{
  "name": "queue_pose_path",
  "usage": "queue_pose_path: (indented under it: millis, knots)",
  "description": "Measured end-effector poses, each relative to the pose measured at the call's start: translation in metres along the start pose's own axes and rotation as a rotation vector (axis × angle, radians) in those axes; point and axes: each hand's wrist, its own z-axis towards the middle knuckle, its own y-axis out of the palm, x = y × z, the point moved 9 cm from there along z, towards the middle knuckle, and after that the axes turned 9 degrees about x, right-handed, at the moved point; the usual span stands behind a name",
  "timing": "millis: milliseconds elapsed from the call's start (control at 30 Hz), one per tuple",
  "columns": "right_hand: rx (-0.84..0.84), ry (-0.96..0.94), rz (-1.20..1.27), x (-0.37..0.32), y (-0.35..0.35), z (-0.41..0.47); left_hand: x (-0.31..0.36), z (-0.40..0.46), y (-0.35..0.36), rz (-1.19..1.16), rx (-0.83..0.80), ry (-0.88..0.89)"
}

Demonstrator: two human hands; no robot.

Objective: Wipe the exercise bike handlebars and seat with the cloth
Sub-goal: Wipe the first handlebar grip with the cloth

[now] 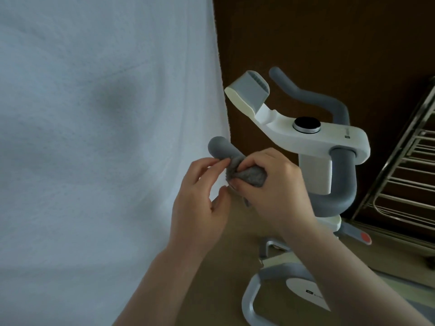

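Note:
A white exercise bike [329, 137] with grey padded handlebars stands in front of me. The left handlebar end [217, 148] points toward the white sheet; the right handlebar [313, 95] curves away behind the console. A grey fluffy cloth [253, 176] is wrapped round the left bar. My right hand [270, 189] grips the cloth round the bar. My left hand [200, 196] sits just left of it, with thumb and forefinger pinching the cloth's edge. The seat is out of view.
A white sheet [106, 137] hangs at the left, close to the bar end. A metal wire rack [404, 180] leans at the right. The bike's round knob [306, 124], tablet holder [249, 90] and grey frame [270, 290] lie around my hands, with brown floor below.

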Motion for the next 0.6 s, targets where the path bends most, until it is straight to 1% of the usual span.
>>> queue_pose_path:
  millis: [167, 333, 433, 500, 600]
  knots:
    - [-0.045, 0.021, -0.068, 0.007, -0.01, -0.006, 0.006, 0.0, 0.004, 0.015, -0.018, 0.009]
    - [-0.042, -0.013, -0.051, -0.001, -0.005, -0.005, 0.013, 0.0, 0.008, 0.015, 0.0, 0.009]
    - [-0.059, -0.002, -0.055, 0.017, -0.017, -0.009, 0.013, -0.002, 0.01, 0.053, -0.015, 0.011]
    - [-0.035, -0.019, -0.1, 0.02, -0.022, -0.011, 0.01, -0.005, 0.012, 0.061, -0.028, -0.003]
    - [-0.058, -0.055, -0.15, 0.014, -0.01, -0.01, 0.007, -0.009, 0.018, 0.01, -0.021, -0.062]
